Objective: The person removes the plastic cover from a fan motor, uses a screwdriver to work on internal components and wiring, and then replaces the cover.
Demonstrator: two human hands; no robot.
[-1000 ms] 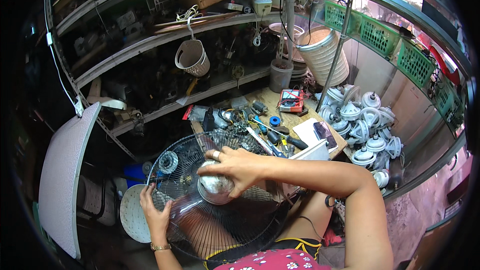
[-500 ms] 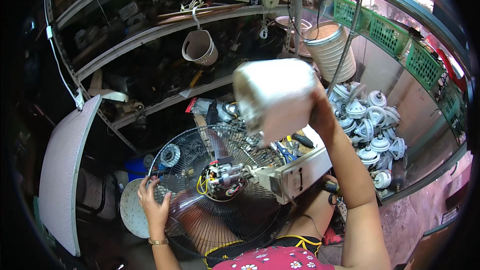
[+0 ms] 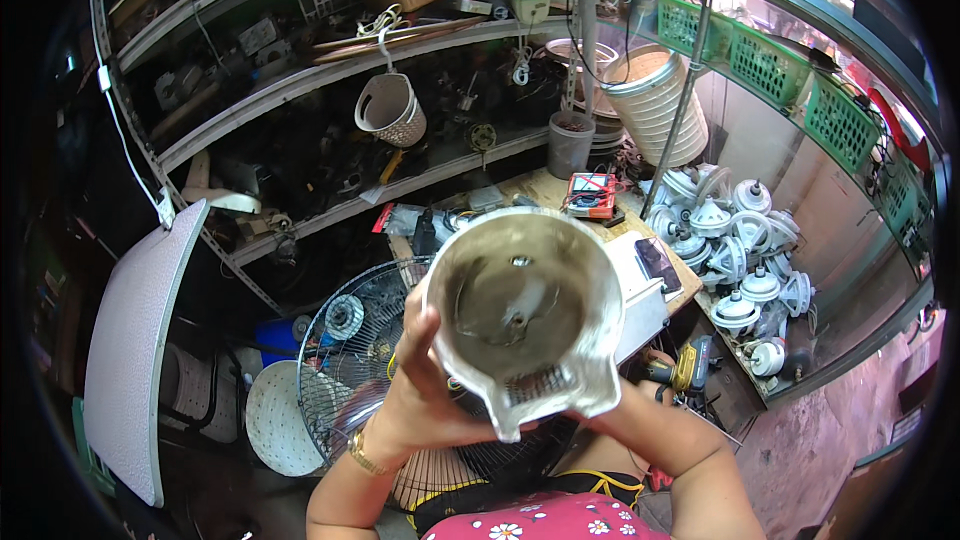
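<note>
Between my two hands a fan's motor cover (image 3: 597, 270) is raised over my lap, a whitish hollow shell with its open mouth facing me. Its greyish inside shows small holes at the bottom and a notched, vented lip at the lower edge. My left hand (image 3: 425, 395) wraps round its left side, thumb up along the rim. Behind its lower right side my right hand is hidden; only the forearm (image 3: 665, 440) shows running up to it. Below lies the black wire fan guard (image 3: 345, 390) on my lap. The cover blocks most of the fan's motor.
On the bench sit a red multimeter (image 3: 592, 195) and a phone (image 3: 658, 265). White plastic fan parts (image 3: 745, 240) are heaped at the right, near a yellow cordless drill (image 3: 690, 365). Shelves with a hanging basket (image 3: 392, 110) stand behind. A pale panel (image 3: 140, 350) leans at the left.
The cover has come down and turned so its hollow inside faces me. My left hand has left the fan guard and taken hold of the cover. My right arm has lowered.
</note>
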